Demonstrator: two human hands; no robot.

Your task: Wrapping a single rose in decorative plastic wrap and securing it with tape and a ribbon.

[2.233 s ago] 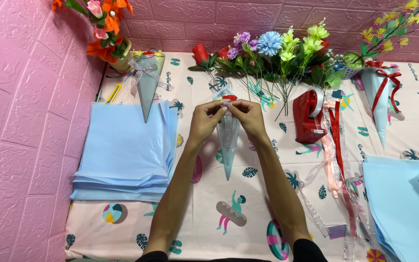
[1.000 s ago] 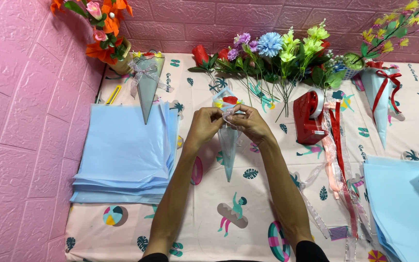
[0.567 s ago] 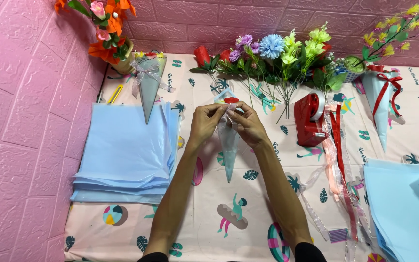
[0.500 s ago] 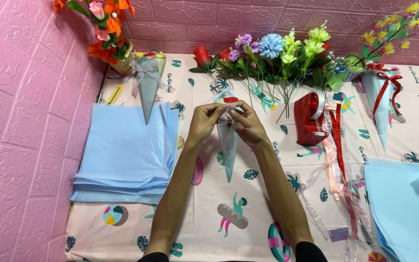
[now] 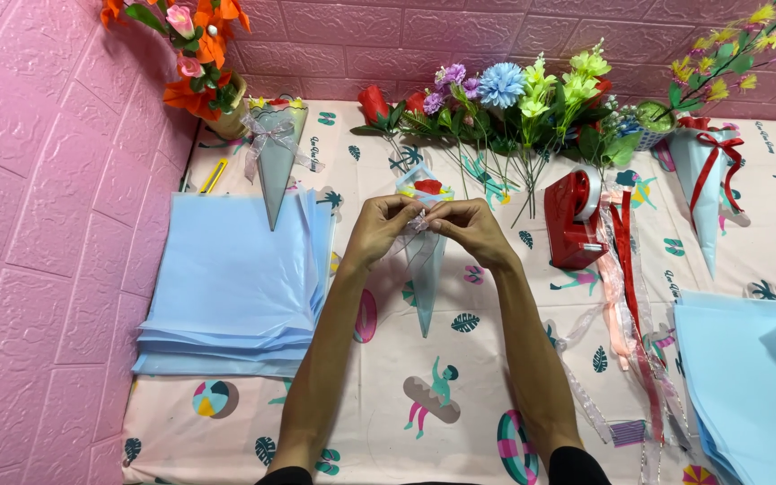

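A slim pale-blue paper cone (image 5: pixel 426 286) lies point-toward-me on the patterned tablecloth, with a red flower (image 5: pixel 427 186) showing at its wide top. My left hand (image 5: pixel 383 227) and my right hand (image 5: pixel 471 229) meet over the cone's upper part. Both pinch a thin sheer ribbon (image 5: pixel 418 221) wrapped around it, fingertips almost touching. The knot itself is mostly hidden by my fingers.
A stack of light-blue sheets (image 5: pixel 235 283) lies left, another (image 5: pixel 752 377) at right. Two finished cones (image 5: pixel 273 162) (image 5: pixel 704 184) rest at the back corners. Artificial flowers (image 5: pixel 514 103), a red tape dispenser (image 5: pixel 575 220) and loose ribbons (image 5: pixel 626 305) lie right of my hands. Pink wall at left.
My hands stay over the cone, fingers working the ribbon closer together; the cone has hardly shifted.
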